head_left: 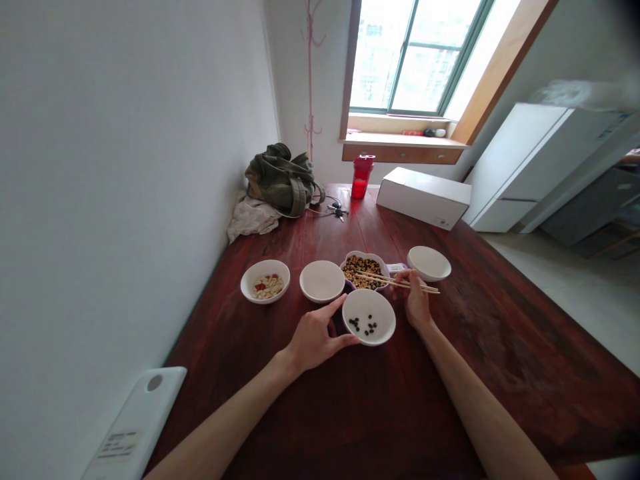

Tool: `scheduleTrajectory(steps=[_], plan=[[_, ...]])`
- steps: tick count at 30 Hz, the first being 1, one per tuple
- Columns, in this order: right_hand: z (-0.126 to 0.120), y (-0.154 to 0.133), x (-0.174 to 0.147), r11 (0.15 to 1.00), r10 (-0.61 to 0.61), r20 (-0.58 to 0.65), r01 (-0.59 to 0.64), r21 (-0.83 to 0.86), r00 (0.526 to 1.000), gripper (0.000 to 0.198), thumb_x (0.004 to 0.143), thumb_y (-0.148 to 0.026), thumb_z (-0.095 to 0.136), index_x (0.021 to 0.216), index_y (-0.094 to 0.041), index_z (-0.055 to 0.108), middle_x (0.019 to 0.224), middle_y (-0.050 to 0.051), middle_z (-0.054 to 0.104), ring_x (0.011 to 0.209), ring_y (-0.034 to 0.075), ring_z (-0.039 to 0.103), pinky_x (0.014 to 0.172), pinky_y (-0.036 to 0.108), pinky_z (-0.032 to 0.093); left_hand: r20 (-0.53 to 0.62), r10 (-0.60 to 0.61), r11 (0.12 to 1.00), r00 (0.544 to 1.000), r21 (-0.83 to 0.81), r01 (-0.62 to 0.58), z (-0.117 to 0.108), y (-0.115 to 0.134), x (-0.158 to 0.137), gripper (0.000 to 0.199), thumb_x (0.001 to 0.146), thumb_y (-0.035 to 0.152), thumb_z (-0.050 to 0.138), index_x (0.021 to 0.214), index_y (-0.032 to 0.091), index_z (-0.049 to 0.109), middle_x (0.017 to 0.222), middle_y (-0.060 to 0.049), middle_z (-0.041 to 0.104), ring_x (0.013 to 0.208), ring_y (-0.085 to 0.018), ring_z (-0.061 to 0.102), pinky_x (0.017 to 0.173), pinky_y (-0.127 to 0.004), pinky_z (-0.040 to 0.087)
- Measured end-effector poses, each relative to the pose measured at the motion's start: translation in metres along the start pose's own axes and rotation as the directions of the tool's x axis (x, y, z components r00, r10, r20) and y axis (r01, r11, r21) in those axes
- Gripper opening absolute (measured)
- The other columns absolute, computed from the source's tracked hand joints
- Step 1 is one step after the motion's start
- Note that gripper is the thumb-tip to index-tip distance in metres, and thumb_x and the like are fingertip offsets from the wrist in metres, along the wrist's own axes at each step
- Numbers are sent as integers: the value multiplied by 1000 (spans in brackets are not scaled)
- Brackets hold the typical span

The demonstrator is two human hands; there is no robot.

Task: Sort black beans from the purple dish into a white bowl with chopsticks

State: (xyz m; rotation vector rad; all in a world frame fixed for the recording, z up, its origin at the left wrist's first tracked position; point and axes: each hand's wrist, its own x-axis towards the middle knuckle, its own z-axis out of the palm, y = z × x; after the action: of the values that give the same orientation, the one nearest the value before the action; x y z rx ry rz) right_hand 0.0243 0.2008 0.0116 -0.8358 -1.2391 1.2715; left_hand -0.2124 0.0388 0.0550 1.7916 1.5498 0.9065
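My left hand grips the left side of a white bowl, thumb and fingers on its rim. Several black beans lie on that bowl's bottom. In my right hand is a pair of chopsticks, their tips reaching into a scalloped bowl of mixed yellow and black beans. Whether the tips pinch a bean is too small to tell. Left of it stands an empty white bowl. Farther left, another white bowl holds pale and reddish pieces. A white bowl sits beyond my right hand.
On the dark red wooden table stand a green bag, a pale cloth, keys, a red bottle and a white box. A wall borders the left side.
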Motion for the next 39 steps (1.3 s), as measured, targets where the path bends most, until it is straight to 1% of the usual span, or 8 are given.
scheduleTrajectory(steps=[5,9,15,20,25,33,36,39], plan=[[-3,4,2,1000,-6,-30,6,-12,1000,52,93,-70,51,76,-22,63,63,1,62,52,15,54,47,26,42,8,-13,1000,1000,-7,13,0,1,0,94,79,63,78,155,19,43,85,-3,75,62,-18,67,64,-27,52],[-4,6,3,1000,3,-67,-4,-16,998,53,92,-72,51,76,-22,63,62,1,62,51,15,54,46,27,42,6,-9,1000,1000,-3,9,0,1,0,94,79,63,78,155,19,43,86,-3,75,64,-19,67,64,-27,52],[-3,1,2,999,13,-41,-11,44,999,56,93,-74,44,75,-24,60,61,0,60,50,15,54,45,27,42,2,-9,1000,1000,6,8,0,1,0,95,79,64,78,155,19,44,85,-3,75,62,-19,67,64,-27,52],[-4,1,2,997,20,-23,-18,74,1000,57,95,-73,42,73,-23,59,59,0,58,48,14,53,45,27,41,-5,-9,1000,1000,3,9,0,1,0,95,78,64,78,154,19,44,92,-5,76,63,-19,68,66,-29,53],[-4,3,1,999,-31,-36,31,10,999,56,95,-71,45,73,-23,60,60,-1,59,48,13,53,47,26,42,-5,-6,1000,1000,-7,6,0,1,0,94,78,64,79,154,19,44,98,-6,77,65,-18,69,68,-29,54],[-3,-2,-2,992,-90,-55,84,-90,994,54,99,-66,45,73,-21,62,59,-1,60,48,13,51,47,26,40,3,-14,1000,1000,5,14,0,1,0,95,78,63,79,155,19,44,94,-5,77,65,-18,68,68,-28,54],[-3,-1,-1,993,-86,-75,79,-88,993,54,100,-64,44,73,-21,63,59,-1,60,47,13,52,47,26,40,5,-17,1000,1000,7,17,0,1,0,96,78,64,78,155,19,44,89,-4,76,66,-19,69,67,-27,54],[-4,1,0,997,-68,-96,64,-41,993,54,98,-65,47,73,-20,64,58,-1,61,46,13,52,45,26,40,7,-21,1000,1000,3,21,0,0,0,96,78,65,78,155,19,43,84,-3,75,66,-19,69,66,-27,53]])
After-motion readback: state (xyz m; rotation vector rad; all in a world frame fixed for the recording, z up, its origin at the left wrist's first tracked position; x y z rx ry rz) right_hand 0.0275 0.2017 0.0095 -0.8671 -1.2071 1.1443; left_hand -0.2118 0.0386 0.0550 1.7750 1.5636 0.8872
